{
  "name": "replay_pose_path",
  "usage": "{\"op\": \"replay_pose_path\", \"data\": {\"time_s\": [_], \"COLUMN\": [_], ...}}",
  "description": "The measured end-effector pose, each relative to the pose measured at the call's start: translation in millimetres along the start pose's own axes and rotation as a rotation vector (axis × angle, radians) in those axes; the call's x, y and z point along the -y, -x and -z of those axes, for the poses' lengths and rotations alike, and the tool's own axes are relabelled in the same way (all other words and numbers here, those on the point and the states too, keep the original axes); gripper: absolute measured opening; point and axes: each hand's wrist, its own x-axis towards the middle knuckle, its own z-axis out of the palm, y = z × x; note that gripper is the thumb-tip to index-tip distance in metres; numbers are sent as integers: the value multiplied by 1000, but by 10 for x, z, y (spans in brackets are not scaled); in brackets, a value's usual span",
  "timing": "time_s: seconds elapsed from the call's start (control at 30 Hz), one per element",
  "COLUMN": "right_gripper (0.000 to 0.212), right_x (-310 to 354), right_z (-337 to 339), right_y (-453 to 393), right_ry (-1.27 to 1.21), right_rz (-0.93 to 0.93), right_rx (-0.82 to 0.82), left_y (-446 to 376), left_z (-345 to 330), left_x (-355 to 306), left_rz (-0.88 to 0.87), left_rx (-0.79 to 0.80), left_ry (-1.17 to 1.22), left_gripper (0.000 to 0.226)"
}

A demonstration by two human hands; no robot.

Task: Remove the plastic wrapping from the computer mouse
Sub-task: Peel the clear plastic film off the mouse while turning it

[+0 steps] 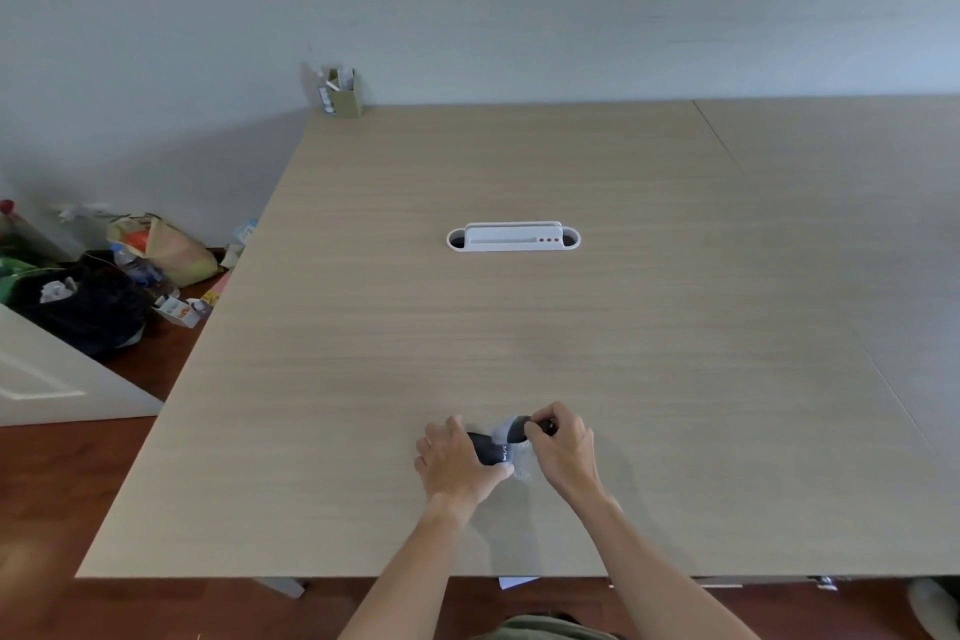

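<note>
A dark computer mouse point(491, 450) lies near the front of the wooden table point(519, 327), partly inside thin clear plastic wrapping point(519, 463) with white lettering. My left hand point(454, 463) grips the mouse from its left side. My right hand point(563, 447) pinches a dark end of the mouse or its wrapping at the upper right; which of the two I cannot tell. Loose crumpled plastic shows between the two hands.
A white cable-port cover point(513, 238) is set in the table's middle. A small cardboard box point(344, 94) stands at the far left corner. Bags, bottles and rubbish point(104, 286) lie on the floor to the left. A second table point(857, 182) adjoins on the right.
</note>
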Motion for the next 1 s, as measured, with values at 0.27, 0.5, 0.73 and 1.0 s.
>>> {"op": "replay_pose_path", "data": {"time_s": [0.27,0.5,0.73,1.0], "right_gripper": [7,10,11,11], "right_x": [-57,-25,40,-41], "right_z": [17,-61,-45,-46], "right_y": [24,-35,-34,-75], "right_ry": [49,103,64,86], "right_rz": [-14,24,45,-50], "right_rx": [1,109,11,38], "left_y": [44,21,-65,-65], "left_z": [-117,-129,-49,21], "left_x": [-34,-48,8,1], "left_rz": [-27,-76,-163,-195], "left_rx": [-21,-14,111,159], "left_ry": [-13,-27,125,177], "left_gripper": [81,66,71,100]}}
